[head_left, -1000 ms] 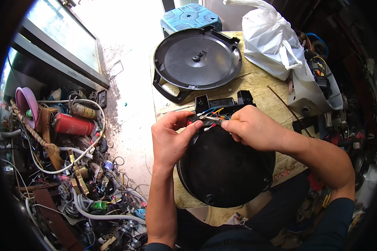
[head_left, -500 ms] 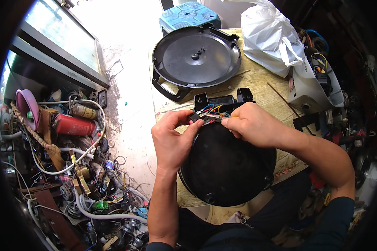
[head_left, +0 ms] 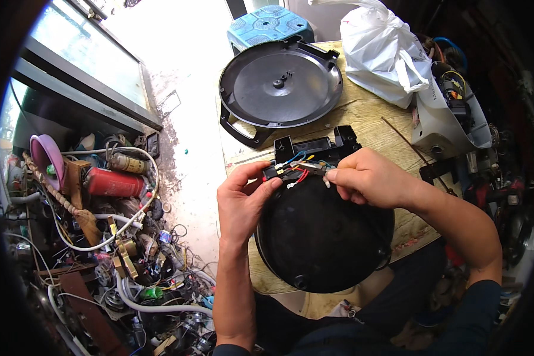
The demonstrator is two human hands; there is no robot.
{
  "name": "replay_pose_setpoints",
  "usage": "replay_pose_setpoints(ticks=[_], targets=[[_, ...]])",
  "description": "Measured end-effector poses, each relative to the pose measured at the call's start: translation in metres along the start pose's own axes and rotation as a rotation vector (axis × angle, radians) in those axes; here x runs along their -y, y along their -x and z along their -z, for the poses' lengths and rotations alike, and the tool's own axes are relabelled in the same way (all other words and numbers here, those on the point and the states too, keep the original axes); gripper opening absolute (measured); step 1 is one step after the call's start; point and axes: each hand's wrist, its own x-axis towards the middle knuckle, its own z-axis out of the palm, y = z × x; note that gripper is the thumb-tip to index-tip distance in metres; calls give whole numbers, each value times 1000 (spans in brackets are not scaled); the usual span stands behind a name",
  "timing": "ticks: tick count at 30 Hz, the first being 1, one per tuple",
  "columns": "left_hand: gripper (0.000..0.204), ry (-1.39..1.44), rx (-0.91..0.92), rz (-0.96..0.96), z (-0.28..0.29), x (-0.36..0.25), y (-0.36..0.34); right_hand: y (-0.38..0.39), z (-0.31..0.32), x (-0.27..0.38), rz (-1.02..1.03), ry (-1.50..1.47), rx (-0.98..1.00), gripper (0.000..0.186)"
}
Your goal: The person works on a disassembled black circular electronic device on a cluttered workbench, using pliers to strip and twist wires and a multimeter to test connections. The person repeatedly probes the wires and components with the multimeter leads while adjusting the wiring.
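A round black appliance body [head_left: 323, 234] lies near the table's front, with a black plastic housing [head_left: 311, 143] at its far side. Over the housing's front runs a bundle of red, blue and yellow wires [head_left: 303, 174] with pale connectors. My left hand [head_left: 243, 199] pinches a small black part [head_left: 271, 171] at the bundle's left end. My right hand [head_left: 365, 178] is closed on a slim metal tool [head_left: 314, 166] that points left into the wires; exactly what its tip touches is too small to tell.
Behind lie a round black cover [head_left: 261, 86] on the wooden table [head_left: 368, 118], a blue stool [head_left: 266, 24], a white plastic bag [head_left: 377, 53], a grey casing [head_left: 457, 124] and a thin rusty rod [head_left: 415, 151]. Cluttered hoses, a red cylinder [head_left: 113, 182] and scrap fill the floor at left.
My right hand has shifted slightly right, and the red wires now show more clearly between my hands. My left hand still pinches the black part, a little lower in view.
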Motion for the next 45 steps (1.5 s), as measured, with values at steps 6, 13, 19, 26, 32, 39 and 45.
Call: replay_pose_setpoints(ticks=[6,13,19,26,32,39,45], targets=[[37,32,8,-39,3,3,-2,0,-6,0,79,152,-64,47],[37,34,9,-87,3,6,-4,-1,-13,-5,206,269,-143,47],[36,4,25,-131,6,8,-4,4,-16,0,93,100,-102,47],[36,-16,27,-112,5,7,-4,3,-14,-2,-5,-56,-34,45],[37,-63,-7,-72,4,4,-3,2,-12,2,-80,-153,17,44],[39,-45,-129,-37,-3,9,-13,-6,-25,4,-151,-539,159,47],[30,5,-104,40,5,10,-19,31,1,5,179,-287,-93,43]])
